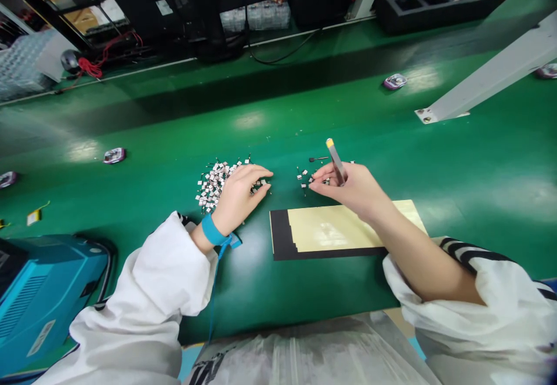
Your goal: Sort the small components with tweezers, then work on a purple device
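Observation:
My left hand [238,196] rests over the right side of a heap of small white-and-black components [211,186] with short dark leads. Its thumb and forefinger are spread, and I see nothing held between them. A blue wrist strap [213,231] with a cord circles that wrist. My right hand [359,191] is closed around grey tweezers [336,160] with a yellow top end, pointing up. Their tips are hidden by the fingers, near a few loose components [303,186]. A small dark piece [318,159] lies just beyond those fingers.
Below my right forearm lies a pale yellow sheet [335,228] on a black backing. A teal machine [47,298] stands at left. A white metal post [491,69] is bolted down at right. Small purple-edged devices [114,155] sit along the green bench. A monitor [209,2] stands behind.

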`<state>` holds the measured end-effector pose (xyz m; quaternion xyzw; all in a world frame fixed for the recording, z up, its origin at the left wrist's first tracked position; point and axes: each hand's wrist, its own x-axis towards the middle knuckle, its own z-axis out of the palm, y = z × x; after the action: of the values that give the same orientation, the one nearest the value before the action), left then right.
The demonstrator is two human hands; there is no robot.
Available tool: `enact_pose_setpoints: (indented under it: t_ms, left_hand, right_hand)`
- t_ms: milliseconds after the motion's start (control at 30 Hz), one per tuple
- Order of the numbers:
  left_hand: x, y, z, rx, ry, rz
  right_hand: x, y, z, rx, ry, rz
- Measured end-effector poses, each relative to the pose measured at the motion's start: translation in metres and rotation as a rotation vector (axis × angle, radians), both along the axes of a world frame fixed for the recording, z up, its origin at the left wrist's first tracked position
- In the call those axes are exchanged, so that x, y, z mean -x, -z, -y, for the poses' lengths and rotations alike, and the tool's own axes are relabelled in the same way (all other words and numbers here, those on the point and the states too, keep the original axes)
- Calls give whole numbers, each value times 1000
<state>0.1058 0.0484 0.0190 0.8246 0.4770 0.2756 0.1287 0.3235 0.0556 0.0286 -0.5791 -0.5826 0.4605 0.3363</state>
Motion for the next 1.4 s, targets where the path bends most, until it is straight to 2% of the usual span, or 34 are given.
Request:
enact_pose_setpoints:
  t_ms: [100,167,333,467,633,767,833,933,1033,1100,1233,1333,1400]
  left_hand:
    - [4,1,-7,-30,-1,-215]
    - [4,1,-8,-56,24,-312]
    - [2,-3,-5,-65,135,-479]
    - [3,-2,-7,-85,144,-485]
    - [6,6,-11,-143,145,-290]
    - [4,5,-11,-87,142,-106]
    - [1,2,-8,-18,121,50]
    - [-4,1,-4,230,72,363]
    - [-8,3,-1,485,68,688]
    - [-10,4,0,533,97,819]
    - [-11,6,1,539,161,863]
    - [-10,8,2,575,139,881]
    - [-11,9,4,577,135,899]
  right_hand:
    - [-16,-7,-7,-166,35,348]
    - [-17,-11,-3,-223,-7,423]
    - [9,-5,25,-215,-373,515]
    - [27,8,40,-241,-508,622]
    - [31,12,45,-272,-547,755]
    - [32,12,48,-323,-603,842]
    - [33,11,48,-327,-622,871]
    - [34,10,47,-312,-627,879]
    - [33,11,46,-302,-599,789]
    - [32,13,44,-278,-553,665]
    - [31,17,38,-200,-403,441]
    - [30,16,32,-174,-326,375]
    - [29,14,29,-98,-241,201]
